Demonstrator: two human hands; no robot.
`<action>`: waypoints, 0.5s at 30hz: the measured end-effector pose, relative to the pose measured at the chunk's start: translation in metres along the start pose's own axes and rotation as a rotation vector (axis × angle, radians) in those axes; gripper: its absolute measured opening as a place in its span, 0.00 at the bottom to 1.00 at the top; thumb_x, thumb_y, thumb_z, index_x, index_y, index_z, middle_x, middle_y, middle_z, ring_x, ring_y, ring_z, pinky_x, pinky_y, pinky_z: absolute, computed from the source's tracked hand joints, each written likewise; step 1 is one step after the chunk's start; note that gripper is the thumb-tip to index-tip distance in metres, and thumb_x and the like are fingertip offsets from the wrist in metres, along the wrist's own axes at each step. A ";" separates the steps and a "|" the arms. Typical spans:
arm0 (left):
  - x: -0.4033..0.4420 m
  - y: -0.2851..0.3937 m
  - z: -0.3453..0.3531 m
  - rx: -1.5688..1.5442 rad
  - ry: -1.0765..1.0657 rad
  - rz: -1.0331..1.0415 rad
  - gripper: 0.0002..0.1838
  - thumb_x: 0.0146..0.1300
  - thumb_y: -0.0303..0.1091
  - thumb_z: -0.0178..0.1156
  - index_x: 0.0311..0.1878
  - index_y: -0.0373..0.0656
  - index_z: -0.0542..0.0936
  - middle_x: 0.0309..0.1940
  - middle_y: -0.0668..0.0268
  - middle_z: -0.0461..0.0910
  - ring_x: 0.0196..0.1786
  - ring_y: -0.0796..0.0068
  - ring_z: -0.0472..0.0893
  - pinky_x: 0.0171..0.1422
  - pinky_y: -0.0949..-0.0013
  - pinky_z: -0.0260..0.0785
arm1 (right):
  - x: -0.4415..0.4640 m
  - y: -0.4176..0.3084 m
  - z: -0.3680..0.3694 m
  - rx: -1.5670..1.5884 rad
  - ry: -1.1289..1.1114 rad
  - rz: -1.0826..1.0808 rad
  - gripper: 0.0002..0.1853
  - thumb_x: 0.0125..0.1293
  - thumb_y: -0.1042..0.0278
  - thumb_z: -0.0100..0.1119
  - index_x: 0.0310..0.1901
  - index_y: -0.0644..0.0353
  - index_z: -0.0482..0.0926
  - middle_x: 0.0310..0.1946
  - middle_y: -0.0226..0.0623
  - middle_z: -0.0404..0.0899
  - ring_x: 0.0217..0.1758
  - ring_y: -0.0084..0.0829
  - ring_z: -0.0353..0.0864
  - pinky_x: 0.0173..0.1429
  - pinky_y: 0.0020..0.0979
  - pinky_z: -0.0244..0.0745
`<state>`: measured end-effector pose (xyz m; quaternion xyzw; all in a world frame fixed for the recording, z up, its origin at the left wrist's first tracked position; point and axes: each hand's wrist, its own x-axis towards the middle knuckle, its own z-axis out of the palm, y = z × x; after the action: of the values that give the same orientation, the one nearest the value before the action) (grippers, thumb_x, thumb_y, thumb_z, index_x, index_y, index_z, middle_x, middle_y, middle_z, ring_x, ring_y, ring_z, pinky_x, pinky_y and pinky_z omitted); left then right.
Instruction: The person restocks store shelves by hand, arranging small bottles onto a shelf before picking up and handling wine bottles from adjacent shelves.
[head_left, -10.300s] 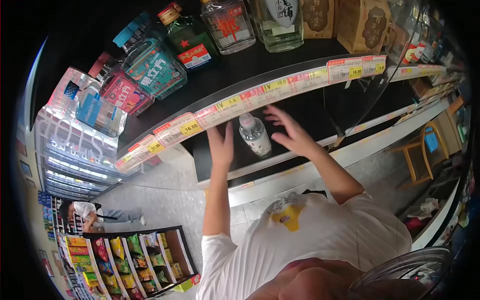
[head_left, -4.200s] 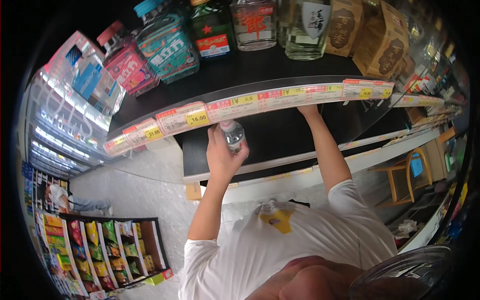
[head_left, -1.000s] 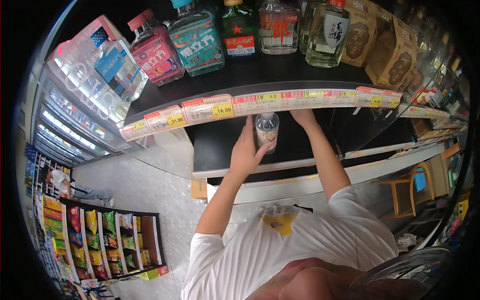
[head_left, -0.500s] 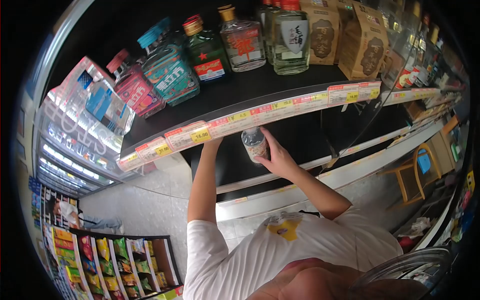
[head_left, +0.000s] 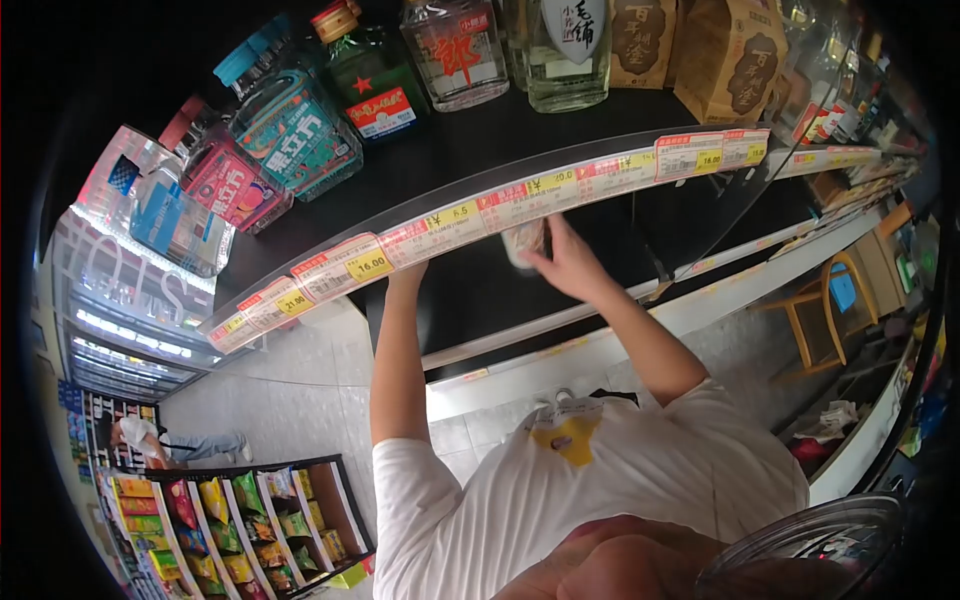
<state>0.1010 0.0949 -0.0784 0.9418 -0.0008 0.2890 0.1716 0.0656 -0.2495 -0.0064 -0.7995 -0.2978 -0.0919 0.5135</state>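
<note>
My right hand (head_left: 574, 264) is closed around a small clear bottle with a printed label (head_left: 524, 244), just under the price strip (head_left: 450, 222). The strip's edge covers the top of the bottle. It is held over the black lower shelf (head_left: 470, 318). My left hand (head_left: 408, 274) reaches under the same strip farther left; only its wrist end shows, and its fingers are hidden behind the price tags.
Above the strip, the upper shelf holds a teal bottle (head_left: 295, 135), a green bottle (head_left: 375, 90), clear bottles and brown paper packages (head_left: 735, 75). Snack racks (head_left: 235, 520) and another person (head_left: 185, 445) are at lower left. A wooden chair (head_left: 825, 300) stands right.
My right hand has carried the bottle up and farther in, so the strip now hides its top. The left hand has gone deeper under the strip. The view has shifted slightly.
</note>
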 end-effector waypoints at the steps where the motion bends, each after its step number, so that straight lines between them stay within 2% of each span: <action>1: -0.008 0.011 -0.013 -0.097 -0.002 -0.001 0.20 0.71 0.39 0.66 0.62 0.43 0.80 0.60 0.51 0.81 0.63 0.46 0.79 0.66 0.53 0.71 | 0.007 0.004 -0.005 -0.002 0.028 0.018 0.40 0.67 0.65 0.70 0.75 0.63 0.59 0.67 0.60 0.72 0.72 0.56 0.73 0.74 0.44 0.68; 2: -0.015 0.025 -0.030 -0.194 -0.002 -0.002 0.20 0.70 0.38 0.67 0.62 0.42 0.80 0.60 0.50 0.81 0.63 0.44 0.78 0.66 0.53 0.71 | 0.015 0.009 -0.011 -0.003 0.058 0.036 0.35 0.68 0.65 0.69 0.72 0.64 0.63 0.67 0.59 0.73 0.71 0.56 0.74 0.74 0.43 0.68; 3: -0.022 0.050 -0.054 -0.218 -0.055 -0.045 0.27 0.67 0.36 0.69 0.66 0.38 0.76 0.60 0.47 0.80 0.65 0.41 0.77 0.68 0.52 0.69 | 0.023 0.025 -0.014 -0.015 0.073 0.030 0.31 0.69 0.66 0.68 0.69 0.64 0.67 0.67 0.57 0.73 0.71 0.56 0.74 0.74 0.43 0.67; 5: -0.041 0.083 -0.078 -0.210 -0.040 -0.146 0.32 0.67 0.36 0.70 0.70 0.34 0.71 0.62 0.43 0.77 0.65 0.40 0.76 0.69 0.51 0.68 | 0.038 0.066 -0.016 -0.092 0.125 0.013 0.21 0.71 0.68 0.64 0.63 0.65 0.75 0.64 0.54 0.75 0.70 0.55 0.74 0.72 0.43 0.68; 9: -0.076 0.127 -0.099 -0.208 0.057 -0.182 0.42 0.65 0.37 0.71 0.74 0.27 0.61 0.65 0.37 0.72 0.67 0.37 0.73 0.72 0.50 0.66 | 0.062 0.103 -0.025 -0.306 0.212 -0.039 0.21 0.70 0.65 0.65 0.62 0.61 0.77 0.64 0.50 0.77 0.69 0.55 0.75 0.70 0.45 0.72; 12: -0.093 0.144 -0.098 -0.176 0.148 -0.079 0.39 0.62 0.38 0.73 0.68 0.26 0.64 0.57 0.37 0.75 0.58 0.35 0.75 0.63 0.47 0.69 | 0.072 0.115 -0.022 -0.382 0.265 -0.119 0.19 0.71 0.65 0.65 0.61 0.59 0.78 0.61 0.47 0.79 0.67 0.52 0.77 0.69 0.46 0.72; 14: -0.099 0.153 -0.096 -0.209 0.124 -0.046 0.42 0.62 0.38 0.73 0.71 0.27 0.62 0.58 0.39 0.74 0.58 0.37 0.75 0.63 0.47 0.69 | 0.078 0.115 -0.018 -0.380 0.322 -0.216 0.19 0.71 0.65 0.65 0.61 0.58 0.79 0.59 0.46 0.80 0.66 0.49 0.78 0.68 0.47 0.73; 15: -0.101 0.160 -0.099 -0.232 0.080 -0.066 0.43 0.62 0.38 0.73 0.71 0.27 0.61 0.58 0.39 0.74 0.58 0.37 0.75 0.63 0.47 0.69 | 0.081 0.119 -0.016 -0.304 0.302 -0.182 0.18 0.71 0.65 0.65 0.60 0.58 0.79 0.58 0.45 0.80 0.65 0.48 0.78 0.68 0.47 0.72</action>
<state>-0.0532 -0.0337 -0.0048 0.9028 0.0035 0.3188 0.2886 0.2013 -0.2675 -0.0535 -0.8146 -0.2714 -0.3001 0.4155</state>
